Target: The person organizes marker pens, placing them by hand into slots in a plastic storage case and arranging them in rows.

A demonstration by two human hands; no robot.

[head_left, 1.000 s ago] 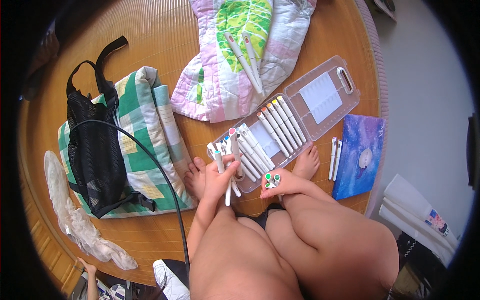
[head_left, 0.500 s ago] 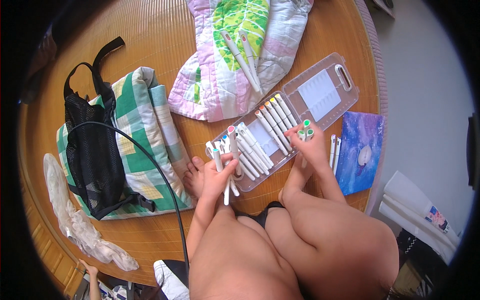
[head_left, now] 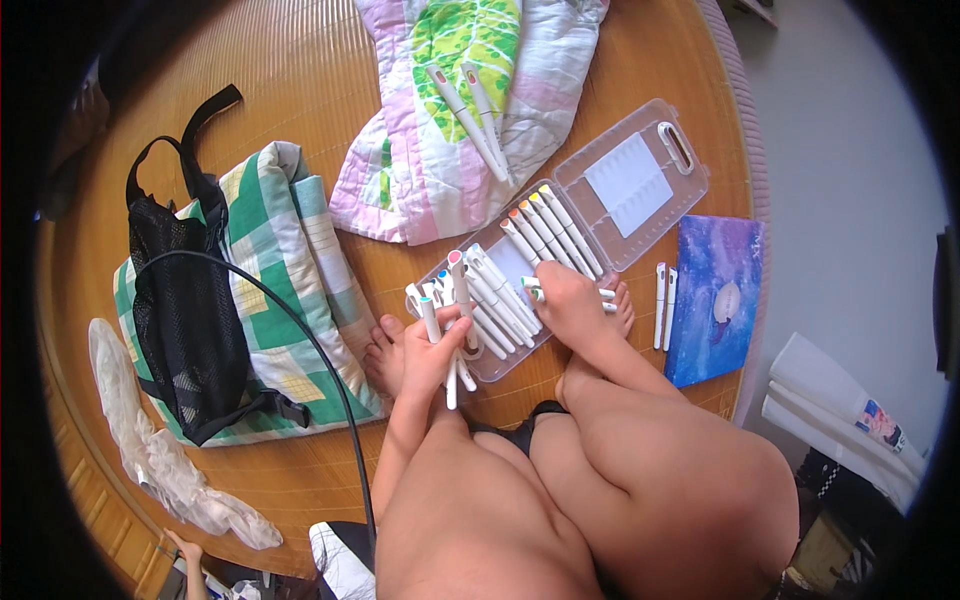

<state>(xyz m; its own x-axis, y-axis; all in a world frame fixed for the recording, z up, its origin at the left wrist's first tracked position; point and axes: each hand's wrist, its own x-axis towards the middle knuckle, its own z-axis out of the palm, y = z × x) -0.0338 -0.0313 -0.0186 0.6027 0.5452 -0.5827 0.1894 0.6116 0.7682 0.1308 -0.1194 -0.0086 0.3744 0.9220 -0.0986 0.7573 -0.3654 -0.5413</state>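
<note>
My left hand [head_left: 432, 350] is closed round several white markers, with teal and pink-red ends pointing up and capped ends below. My right hand [head_left: 572, 305] grips a few white markers with green ends, now lying nearly level over the near side of the case. The clear plastic marker case [head_left: 500, 375] lies open between my feet. On its left side rest markers with blue ends [head_left: 497, 300]; on its right side sit markers with orange and yellow ends [head_left: 550, 235]. A gap shows between these two groups, close to my right hand.
Two markers [head_left: 665, 305] lie beside a blue-purple galaxy-patterned book [head_left: 715, 300] at right. Two more [head_left: 468, 115] rest on a pink, white and green quilt [head_left: 370, 190]. At left are a folded checked quilt [head_left: 270, 340], a black mesh bag [head_left: 185, 320], a cable [head_left: 330, 365] and a plastic bag [head_left: 160, 450].
My right hand has moved left and down toward the case, and its green-ended markers have turned from upright to nearly level. My left hand keeps its markers almost in place.
</note>
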